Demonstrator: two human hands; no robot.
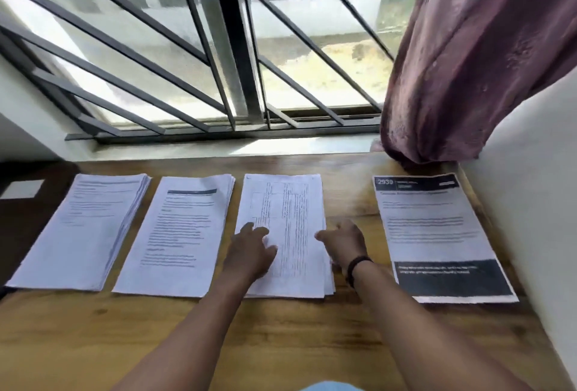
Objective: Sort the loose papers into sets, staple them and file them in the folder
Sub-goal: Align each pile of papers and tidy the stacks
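Both our hands are on the table-ruled stack (285, 228): left hand (253, 250) rests on its near left part, fingers loosely spread, and right hand (343, 242) meets its right edge, fingers lightly curled, grip unclear. Three other stacks lie on the table (281, 337), two left of our hands, one right. To lift cleanly, we should square the edges first, then pinch every sheet together.
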